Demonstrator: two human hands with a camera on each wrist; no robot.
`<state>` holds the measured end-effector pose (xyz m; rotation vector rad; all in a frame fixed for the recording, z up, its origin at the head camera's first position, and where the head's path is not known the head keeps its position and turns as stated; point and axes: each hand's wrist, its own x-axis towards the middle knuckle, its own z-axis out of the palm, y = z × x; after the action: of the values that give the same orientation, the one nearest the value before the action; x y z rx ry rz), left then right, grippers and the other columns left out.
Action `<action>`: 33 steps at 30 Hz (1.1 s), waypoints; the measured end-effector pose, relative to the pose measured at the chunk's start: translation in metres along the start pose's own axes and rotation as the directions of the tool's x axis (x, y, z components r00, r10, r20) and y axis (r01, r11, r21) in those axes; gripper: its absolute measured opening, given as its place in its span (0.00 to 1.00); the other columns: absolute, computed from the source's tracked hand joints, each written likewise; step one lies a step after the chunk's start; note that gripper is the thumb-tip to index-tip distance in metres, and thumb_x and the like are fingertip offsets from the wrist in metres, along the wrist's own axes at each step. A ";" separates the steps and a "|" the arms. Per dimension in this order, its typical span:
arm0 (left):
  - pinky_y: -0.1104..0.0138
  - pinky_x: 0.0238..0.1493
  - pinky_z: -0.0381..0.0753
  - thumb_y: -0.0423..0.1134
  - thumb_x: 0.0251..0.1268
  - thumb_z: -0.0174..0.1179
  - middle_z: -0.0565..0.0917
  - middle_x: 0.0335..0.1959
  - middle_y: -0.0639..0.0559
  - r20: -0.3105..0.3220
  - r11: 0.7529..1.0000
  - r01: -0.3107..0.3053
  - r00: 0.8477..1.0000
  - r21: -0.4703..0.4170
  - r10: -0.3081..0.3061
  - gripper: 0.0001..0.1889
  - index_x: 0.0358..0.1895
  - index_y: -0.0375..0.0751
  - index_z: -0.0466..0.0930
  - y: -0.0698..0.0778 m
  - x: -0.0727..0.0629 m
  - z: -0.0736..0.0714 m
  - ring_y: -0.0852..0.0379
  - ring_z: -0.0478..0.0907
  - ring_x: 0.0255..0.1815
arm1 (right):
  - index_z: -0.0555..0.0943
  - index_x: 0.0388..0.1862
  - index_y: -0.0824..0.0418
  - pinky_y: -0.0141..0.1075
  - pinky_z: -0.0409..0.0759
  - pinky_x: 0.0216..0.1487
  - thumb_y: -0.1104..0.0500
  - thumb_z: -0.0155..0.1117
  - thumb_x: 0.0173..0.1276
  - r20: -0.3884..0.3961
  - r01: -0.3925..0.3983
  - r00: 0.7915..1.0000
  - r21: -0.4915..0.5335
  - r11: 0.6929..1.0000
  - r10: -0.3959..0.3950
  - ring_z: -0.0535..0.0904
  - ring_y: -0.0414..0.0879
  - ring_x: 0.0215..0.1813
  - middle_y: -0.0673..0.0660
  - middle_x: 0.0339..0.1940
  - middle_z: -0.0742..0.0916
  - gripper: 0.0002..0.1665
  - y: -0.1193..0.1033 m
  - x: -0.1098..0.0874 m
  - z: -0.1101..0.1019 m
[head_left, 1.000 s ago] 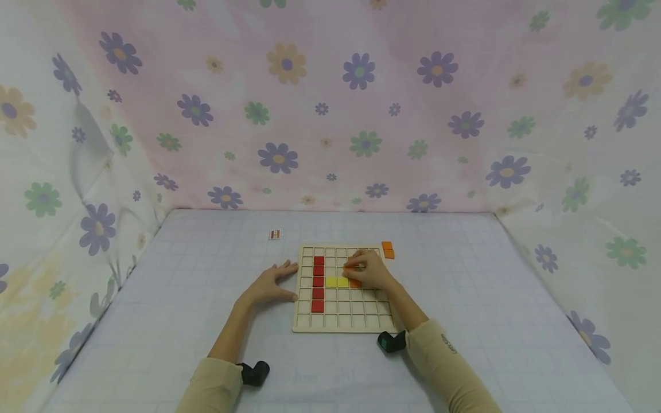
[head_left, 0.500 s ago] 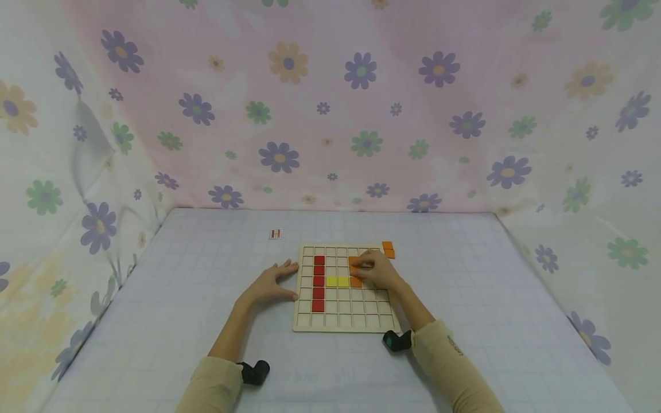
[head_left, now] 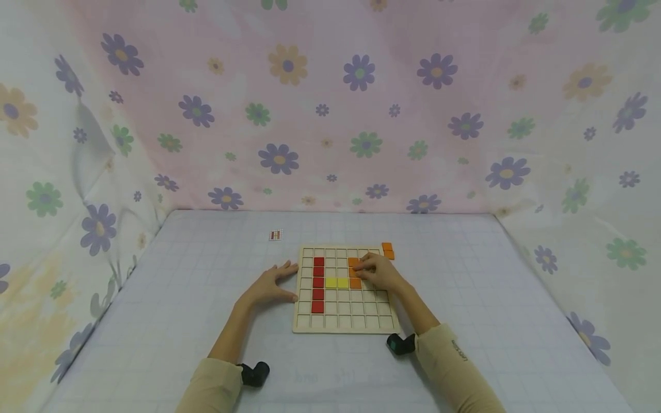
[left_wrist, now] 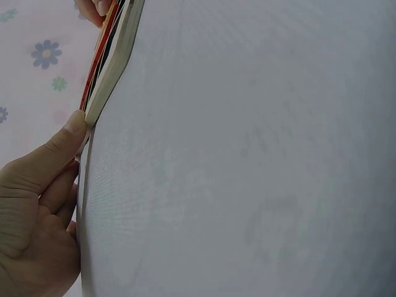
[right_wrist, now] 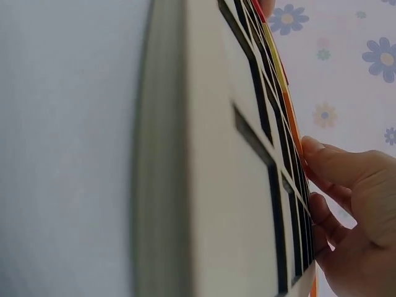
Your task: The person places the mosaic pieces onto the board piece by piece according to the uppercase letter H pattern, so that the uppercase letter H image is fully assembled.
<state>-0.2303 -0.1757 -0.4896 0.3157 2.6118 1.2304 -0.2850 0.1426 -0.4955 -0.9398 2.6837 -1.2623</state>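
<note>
A square wooden grid board (head_left: 345,307) lies flat on the table. One column of its cells holds several red tiles (head_left: 318,294). Two yellow tiles (head_left: 337,283) run right from that column to a column of three orange tiles (head_left: 355,284). My right hand (head_left: 381,272) reaches over the board, its bent fingers and thumb on the middle orange tile; in the right wrist view the thumb meets the orange tiles' edge. My left hand (head_left: 268,285) rests at the board's left edge, thumb and fingers spread, with the thumb (left_wrist: 59,151) touching the edge.
Loose orange tiles (head_left: 388,251) lie just off the board's far right corner. A small printed card (head_left: 276,235) with a coloured pattern is on the table behind the board. A flowered cloth (head_left: 310,126) rises behind and at both sides.
My right hand has shifted a little to the right, and the orange tile it held left of the column now lies in the column's middle cell. My left hand has stayed in place.
</note>
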 end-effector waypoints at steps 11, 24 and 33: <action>0.38 0.69 0.42 0.46 0.42 0.74 0.58 0.72 0.43 0.005 1.000 -0.002 1.000 0.015 0.002 0.43 0.68 0.44 0.67 0.000 0.000 0.000 0.32 0.43 0.73 | 0.85 0.38 0.65 0.35 0.80 0.38 0.58 0.74 0.53 -0.080 -0.115 0.990 0.001 0.993 0.115 0.81 0.46 0.36 0.56 0.35 0.87 0.15 -0.005 0.001 0.000; 0.38 0.68 0.42 0.45 0.42 0.74 0.58 0.72 0.42 0.003 1.000 -0.009 1.000 0.008 0.009 0.43 0.68 0.43 0.67 0.000 0.000 0.000 0.32 0.43 0.73 | 0.79 0.53 0.68 0.40 0.81 0.37 0.54 0.77 0.48 -0.176 -0.108 0.981 -0.119 0.987 0.086 0.79 0.50 0.37 0.62 0.39 0.82 0.34 -0.007 0.001 0.007; 0.38 0.69 0.42 0.46 0.42 0.74 0.58 0.72 0.43 0.001 1.000 -0.006 1.000 0.005 0.006 0.44 0.68 0.44 0.67 -0.001 0.001 0.001 0.33 0.43 0.73 | 0.77 0.52 0.72 0.36 0.78 0.38 0.62 0.72 0.56 -0.243 -0.120 0.961 0.058 0.991 0.130 0.77 0.51 0.35 0.61 0.34 0.82 0.27 0.002 -0.005 -0.011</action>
<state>-0.2306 -0.1753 -0.4911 0.3247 2.6153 1.2253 -0.2842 0.1536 -0.4907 -0.6336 2.8300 -1.4919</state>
